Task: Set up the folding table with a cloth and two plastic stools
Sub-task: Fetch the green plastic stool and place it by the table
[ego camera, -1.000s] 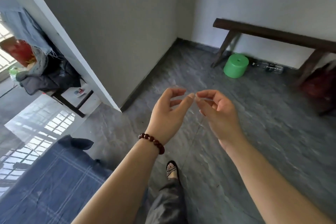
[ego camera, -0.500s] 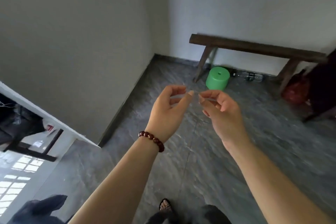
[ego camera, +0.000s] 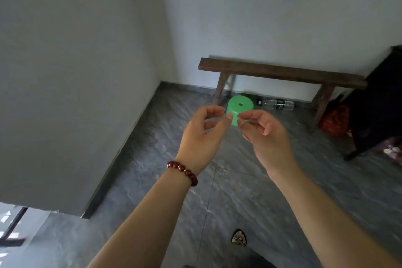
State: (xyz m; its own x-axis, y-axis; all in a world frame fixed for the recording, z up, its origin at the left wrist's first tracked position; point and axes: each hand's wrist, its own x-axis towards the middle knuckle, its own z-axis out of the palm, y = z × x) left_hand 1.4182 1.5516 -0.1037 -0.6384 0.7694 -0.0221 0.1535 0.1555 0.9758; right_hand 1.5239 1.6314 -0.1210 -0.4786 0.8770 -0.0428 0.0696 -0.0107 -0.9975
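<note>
The green stool (ego camera: 240,104), on the floor by the bench (ego camera: 282,73), is drawing nearer, apparently being fetched, the left hand (ego camera: 202,137) hanging loosely curled and empty, the right hand (ego camera: 265,137) pinching I cannot tell what, with stooping to grip it likely coming next.

Green plastic stool (ego camera: 239,107) (smooth), matt wooden bench (ego camera: 280,73), glossy stone-look floor (ego camera: 239,191)

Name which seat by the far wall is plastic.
The round green plastic stool, low on the floor; the long brown wooden bench behind it is wood.
</note>
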